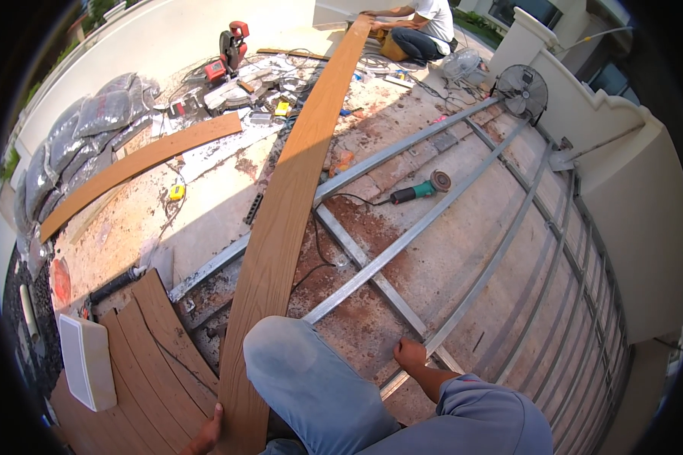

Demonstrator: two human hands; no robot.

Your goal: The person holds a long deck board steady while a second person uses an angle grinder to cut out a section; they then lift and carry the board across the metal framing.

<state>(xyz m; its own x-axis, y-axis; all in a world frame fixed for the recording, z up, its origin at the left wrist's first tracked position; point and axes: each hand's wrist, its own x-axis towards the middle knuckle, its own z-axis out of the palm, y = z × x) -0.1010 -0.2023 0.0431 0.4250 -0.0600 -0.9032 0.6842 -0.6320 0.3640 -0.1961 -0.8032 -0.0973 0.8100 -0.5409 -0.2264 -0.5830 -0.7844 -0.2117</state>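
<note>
A long brown wooden decking plank (292, 189) stretches from my lower left to the far side, passing beside my bent knee. My left hand (209, 434) grips the near end's left edge; the thumb shows there and the other fingers are mostly hidden. At the far end, another person's hands (370, 20) touch the plank. My right hand (410, 354) is closed in a fist beside a metal beam (402, 307) of the floor frame; whatever it may hold is hidden. Beyond it, a green angle grinder (413, 192) lies between two beams.
Laid decking boards (148, 356) and a white box-shaped speaker (88, 362) are at lower left. A loose plank (140, 163) lies near grey bags (91, 121). A red cutting saw (234, 49) stands among cables and scraps. A fan (522, 92) stands by the right wall.
</note>
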